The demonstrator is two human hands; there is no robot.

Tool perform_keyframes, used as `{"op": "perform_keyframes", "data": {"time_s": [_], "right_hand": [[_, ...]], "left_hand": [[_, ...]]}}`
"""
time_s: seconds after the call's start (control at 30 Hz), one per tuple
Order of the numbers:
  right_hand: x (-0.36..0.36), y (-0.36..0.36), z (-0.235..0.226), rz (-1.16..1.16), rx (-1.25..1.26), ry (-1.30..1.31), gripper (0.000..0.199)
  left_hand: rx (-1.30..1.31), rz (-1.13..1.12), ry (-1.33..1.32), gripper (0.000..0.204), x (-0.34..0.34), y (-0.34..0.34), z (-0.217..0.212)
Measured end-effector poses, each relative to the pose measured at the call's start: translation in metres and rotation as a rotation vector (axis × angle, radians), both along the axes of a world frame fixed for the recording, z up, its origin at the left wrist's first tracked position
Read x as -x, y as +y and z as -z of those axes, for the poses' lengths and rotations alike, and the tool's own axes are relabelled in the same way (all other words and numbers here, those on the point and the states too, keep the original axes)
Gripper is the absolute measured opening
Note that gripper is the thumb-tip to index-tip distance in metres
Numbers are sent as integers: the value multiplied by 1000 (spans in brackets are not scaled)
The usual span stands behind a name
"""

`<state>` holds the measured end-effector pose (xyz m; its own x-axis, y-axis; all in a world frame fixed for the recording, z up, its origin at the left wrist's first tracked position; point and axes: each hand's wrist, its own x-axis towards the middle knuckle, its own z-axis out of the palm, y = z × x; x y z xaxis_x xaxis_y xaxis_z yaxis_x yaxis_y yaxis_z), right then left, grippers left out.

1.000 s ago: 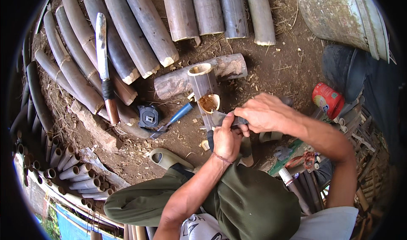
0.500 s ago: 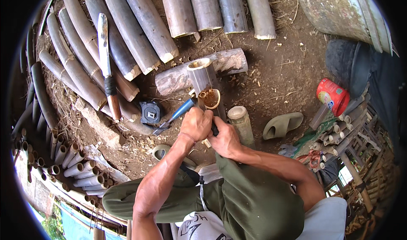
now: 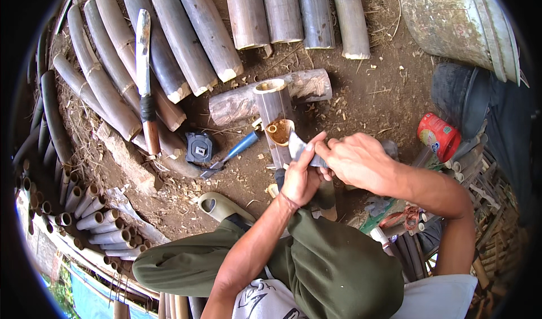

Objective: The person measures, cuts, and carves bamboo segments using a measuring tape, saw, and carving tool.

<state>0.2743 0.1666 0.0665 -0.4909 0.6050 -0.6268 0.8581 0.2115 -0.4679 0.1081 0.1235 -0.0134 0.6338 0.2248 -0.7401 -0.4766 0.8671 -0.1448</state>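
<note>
A flat grey metal blade (image 3: pixel 297 146) lies across my hands, its broad end near the bamboo tube's side opening. My left hand (image 3: pixel 300 181) is closed on it with the thumb stretched along it. My right hand (image 3: pixel 358 160) has bent fingers closed at its other end, where any handle is hidden. The bamboo tube (image 3: pixel 265 106) leans on a short log (image 3: pixel 231 103). It has an open top and an oval hole holding a small ring-like piece. A black object (image 3: pixel 279 175) shows beside my left hand. A blue-handled tool (image 3: pixel 244 144) lies left of the tube.
A tape measure (image 3: pixel 199 148) and a long knife (image 3: pixel 145 76) lie at left. Several bamboo lengths (image 3: pixel 248 14) line the far side. A red packet (image 3: pixel 437 137), a dark bucket (image 3: pixel 460 93) and a pale tub (image 3: pixel 451 20) are at right. A slipper (image 3: pixel 226 205) rests near my leg.
My hands, earlier pressed together below the tube around a dark handle, have shifted right. The right hand has moved out and up, and the blade now shows between them.
</note>
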Motion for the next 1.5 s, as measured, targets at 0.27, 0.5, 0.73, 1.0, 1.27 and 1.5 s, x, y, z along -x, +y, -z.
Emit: {"op": "perform_keyframes", "data": {"time_s": [0.27,0.5,0.73,1.0,1.27,1.5], "right_hand": [[9,0,8,256,290,179,22],[59,-49,33,793,348,404,42],[120,-68,50,1172,216,480,55],[79,-64,25,898,99,239,49],[14,23,18,162,-50,-23,30],[66,100,8,-490,-109,-197,16]], "left_hand": [[-89,211,387,44,9,10,-18],[-436,736,649,48,40,37,-11],[-1158,1186,777,30,67,61,16],[-748,936,637,45,47,44,9],[-454,234,547,34,-5,39,-17],[-43,-471,-93,30,16,29,11]]}}
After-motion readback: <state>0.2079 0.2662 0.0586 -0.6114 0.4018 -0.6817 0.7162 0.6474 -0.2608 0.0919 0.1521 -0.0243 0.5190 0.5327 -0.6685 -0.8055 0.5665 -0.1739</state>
